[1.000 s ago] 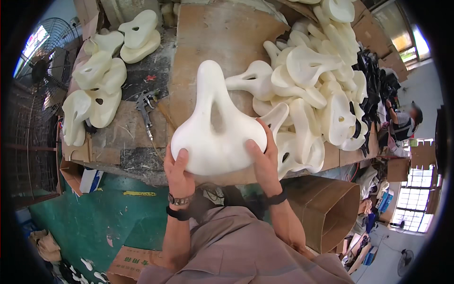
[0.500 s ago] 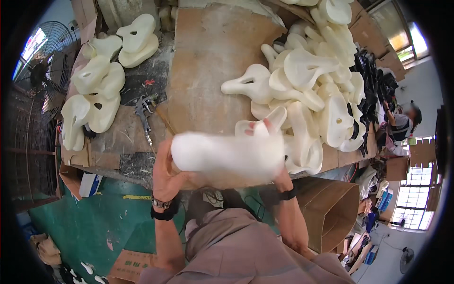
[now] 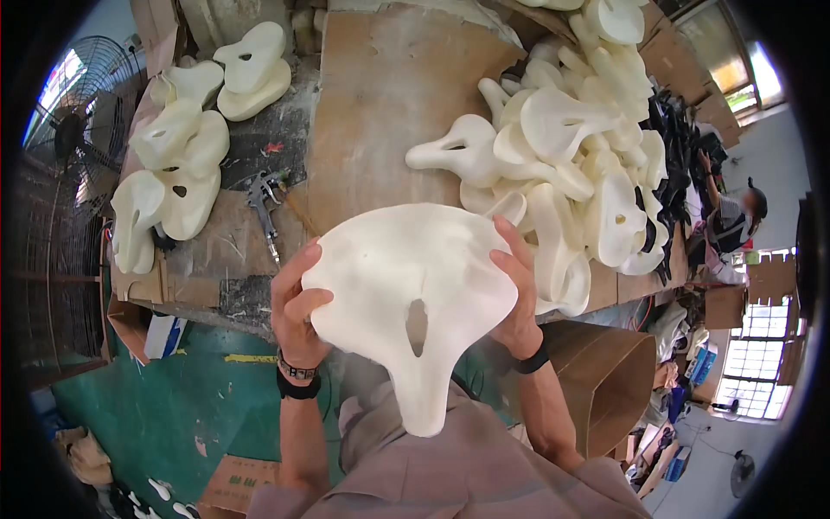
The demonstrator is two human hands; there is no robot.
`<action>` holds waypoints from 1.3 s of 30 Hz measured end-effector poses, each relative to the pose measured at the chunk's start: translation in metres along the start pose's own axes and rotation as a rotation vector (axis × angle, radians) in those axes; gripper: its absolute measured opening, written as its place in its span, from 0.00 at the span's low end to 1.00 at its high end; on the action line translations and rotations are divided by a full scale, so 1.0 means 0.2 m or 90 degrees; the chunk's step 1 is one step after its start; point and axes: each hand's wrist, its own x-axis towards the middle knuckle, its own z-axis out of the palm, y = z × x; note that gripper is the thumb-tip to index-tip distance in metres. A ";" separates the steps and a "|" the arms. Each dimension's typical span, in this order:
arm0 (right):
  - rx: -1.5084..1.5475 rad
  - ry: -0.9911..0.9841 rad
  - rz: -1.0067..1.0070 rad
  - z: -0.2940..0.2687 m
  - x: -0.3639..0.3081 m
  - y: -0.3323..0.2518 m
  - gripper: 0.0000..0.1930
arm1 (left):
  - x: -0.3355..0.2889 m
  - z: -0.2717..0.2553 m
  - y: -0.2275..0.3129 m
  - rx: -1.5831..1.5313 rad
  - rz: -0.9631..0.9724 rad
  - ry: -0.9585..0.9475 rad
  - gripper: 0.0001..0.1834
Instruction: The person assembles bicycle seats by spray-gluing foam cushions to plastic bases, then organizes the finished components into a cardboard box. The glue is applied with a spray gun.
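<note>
Between my hands I hold a cream-white foam bicycle saddle pad (image 3: 372,285) up in front of my body. Its wide end points to the workbench, its narrow nose toward me, with a slot through the middle. My left hand (image 3: 300,303) grips the wide part's left edge, thumb and fingers bent round the rim. On the opposite edge, my right hand (image 3: 519,290) is closed in the same way, fingers partly hidden behind the pad. Close beyond my right hand lies a large heap of similar saddle pads (image 3: 566,121).
Several more saddle pads (image 3: 190,203) sit at the bench's left. A spray gun (image 3: 262,212) lies near them beside a cardboard sheet (image 3: 389,104). An open carton (image 3: 605,389) stands at my right. A big fan (image 3: 73,130) is far left; another person (image 3: 735,212) is far right.
The saddle pad has turned from a blurred, edge-on position to showing its broad face, nose toward me. My right hand now shows on its right edge. The distant person has shifted slightly.
</note>
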 end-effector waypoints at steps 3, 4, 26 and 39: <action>0.010 -0.010 0.004 0.04 0.02 -0.04 0.37 | -0.02 -0.01 -0.03 0.024 0.001 0.010 0.22; 0.012 -0.012 0.006 0.04 0.03 -0.05 0.37 | -0.02 -0.02 -0.03 0.026 -0.002 0.010 0.22; 0.448 -0.204 0.656 0.37 -0.14 -0.09 0.37 | -0.40 -0.19 -0.18 -0.558 -0.665 0.208 0.29; 0.385 -0.185 0.582 0.48 -0.20 -0.10 0.36 | -0.49 -0.24 -0.25 -0.536 -0.654 0.288 0.24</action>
